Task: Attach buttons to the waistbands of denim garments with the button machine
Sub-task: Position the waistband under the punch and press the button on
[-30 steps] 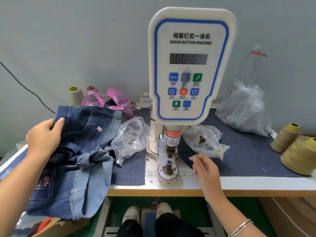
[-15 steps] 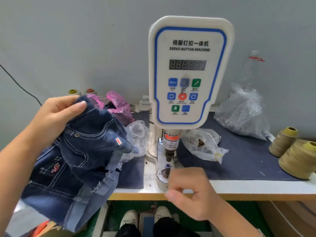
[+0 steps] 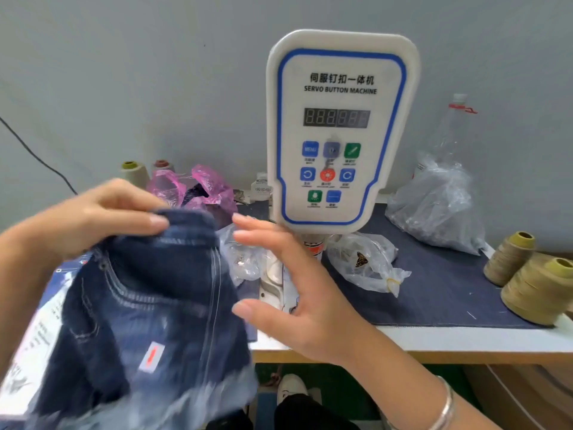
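My left hand (image 3: 93, 215) grips the top edge of a pair of dark denim shorts (image 3: 148, 305) and holds them up in the air, left of the white servo button machine (image 3: 341, 128). The shorts hang blurred, with a small red-and-white tag on the fabric. My right hand (image 3: 294, 293) is spread with straight fingers just right of the shorts, holding nothing. It hides the machine's press head and lower die. A clear bag of metal buttons (image 3: 245, 259) lies behind the shorts, beside the machine's base.
A pink plastic bag (image 3: 201, 187) and two thread cones (image 3: 136, 172) stand at the back left. Clear bags (image 3: 366, 262) (image 3: 437, 206) lie on a dark denim mat (image 3: 434, 293) right of the machine. Large khaki thread cones (image 3: 536, 290) sit at the right edge. My shoes show under the table.
My left hand has lifted the shorts off the table and turned them towards me. My right hand left the machine's lower die, rose and spread beside the shorts.
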A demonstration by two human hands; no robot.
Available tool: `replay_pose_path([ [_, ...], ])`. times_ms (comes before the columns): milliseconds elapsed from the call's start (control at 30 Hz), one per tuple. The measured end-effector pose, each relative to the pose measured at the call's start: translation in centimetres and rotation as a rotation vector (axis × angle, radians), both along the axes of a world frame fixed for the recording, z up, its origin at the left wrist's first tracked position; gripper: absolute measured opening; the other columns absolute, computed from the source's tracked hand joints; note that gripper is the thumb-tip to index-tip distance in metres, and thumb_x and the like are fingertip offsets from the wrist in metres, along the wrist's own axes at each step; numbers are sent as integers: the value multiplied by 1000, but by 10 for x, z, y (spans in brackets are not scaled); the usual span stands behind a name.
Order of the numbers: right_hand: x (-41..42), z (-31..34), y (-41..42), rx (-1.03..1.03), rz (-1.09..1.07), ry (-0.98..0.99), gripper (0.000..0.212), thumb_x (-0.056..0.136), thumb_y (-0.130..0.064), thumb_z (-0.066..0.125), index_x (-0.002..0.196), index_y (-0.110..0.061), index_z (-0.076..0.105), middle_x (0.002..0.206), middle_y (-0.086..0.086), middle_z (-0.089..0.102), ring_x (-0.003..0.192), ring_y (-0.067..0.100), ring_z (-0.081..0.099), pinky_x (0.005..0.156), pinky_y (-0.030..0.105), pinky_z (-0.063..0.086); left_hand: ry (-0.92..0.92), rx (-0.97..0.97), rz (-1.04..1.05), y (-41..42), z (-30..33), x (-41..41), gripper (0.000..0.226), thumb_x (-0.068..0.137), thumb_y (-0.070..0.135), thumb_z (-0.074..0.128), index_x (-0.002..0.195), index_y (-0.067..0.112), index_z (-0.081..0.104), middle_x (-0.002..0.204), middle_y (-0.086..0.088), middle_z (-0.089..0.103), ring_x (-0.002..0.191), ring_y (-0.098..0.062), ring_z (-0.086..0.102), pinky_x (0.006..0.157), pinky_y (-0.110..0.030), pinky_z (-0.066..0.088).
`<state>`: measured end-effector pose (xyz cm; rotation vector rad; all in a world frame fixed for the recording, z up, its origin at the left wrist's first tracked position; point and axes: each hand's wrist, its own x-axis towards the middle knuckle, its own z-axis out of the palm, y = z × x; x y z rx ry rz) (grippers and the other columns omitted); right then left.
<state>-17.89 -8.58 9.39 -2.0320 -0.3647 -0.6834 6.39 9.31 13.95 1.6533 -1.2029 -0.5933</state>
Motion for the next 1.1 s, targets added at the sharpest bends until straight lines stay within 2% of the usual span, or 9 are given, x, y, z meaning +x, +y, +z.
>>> replay_pose_path([
  [133, 15, -11, 8, 4, 76, 246, 102, 80, -24, 78, 147, -49, 6, 160, -21, 4, 143, -10, 4, 114, 11, 13, 72, 239, -324, -25, -11, -36, 51, 76, 42, 78, 92, -6, 73, 79, -27, 69, 72, -25, 65, 67, -32, 53],
  [233, 21, -31, 9, 171, 108, 479, 116, 75, -27, 82, 142, -61, -6, 156, -17, 24, 140, -9, 21, 115, 25, 25, 42, 243, -377, -38, -15, -45, 37, 83, 38, 73, 95, 3, 76, 83, -15, 70, 76, -20, 62, 71, -31, 51],
  [333, 19, -47, 2, 224, 84, 655, 94, 73, -30, 83, 144, -46, 25, 141, -17, 49, 127, 0, 48, 107, 37, 42, -38, 291, -401, -53, -20, -53, 17, 88, 17, 63, 96, 14, 78, 90, -3, 75, 80, -10, 65, 76, -24, 51],
  [467, 11, -61, 3, 1, 38, 841, 24, 72, -43, 76, 89, -32, 65, 84, -20, 64, 86, 2, 61, 79, 28, 51, -124, 392, -404, -61, -32, -58, 15, 84, 25, 63, 70, 28, 70, 64, 13, 58, 60, -3, 48, 60, -16, 39],
  [567, 5, -71, -1, 121, 53, 884, 22, 75, -33, 72, 83, -14, 66, 79, -5, 61, 79, 11, 57, 76, 34, 46, -117, 395, -418, -66, -41, -61, 16, 83, 25, 64, 71, 32, 71, 65, 14, 61, 62, -1, 51, 61, -13, 39],
  [667, -2, -79, -11, 350, 91, 895, 10, 71, -26, 66, 80, -22, 65, 82, -5, 63, 84, 13, 59, 86, 36, 47, -90, 388, -352, -72, -46, -55, 14, 82, 26, 65, 70, 25, 71, 67, 8, 63, 64, -4, 53, 65, -18, 41],
  [867, -5, -92, -33, 508, -28, 888, 35, 60, -32, 60, 93, -27, 70, 105, 4, 71, 109, 28, 63, 106, 51, 39, -183, 452, -271, -87, -62, -51, 22, 82, 37, 59, 65, 23, 64, 65, 2, 51, 64, -13, 41, 65, -30, 33],
  [1000, -7, -96, -51, 714, 2, 897, 48, 60, -23, 63, 106, -11, 69, 99, 7, 69, 97, 21, 63, 93, 40, 46, -222, 446, -256, -95, -79, -51, 35, 84, 36, 52, 68, 5, 51, 67, -2, 37, 65, -16, 33, 66, -32, 27],
  [1100, -10, -97, -61, 798, 13, 857, 37, 68, -16, 61, 103, -20, 74, 102, 8, 70, 96, 20, 64, 86, 34, 46, -284, 413, -234, -101, -92, -54, 28, 84, 38, 51, 62, 22, 47, 63, 5, 36, 62, -11, 33, 64, -33, 28],
])
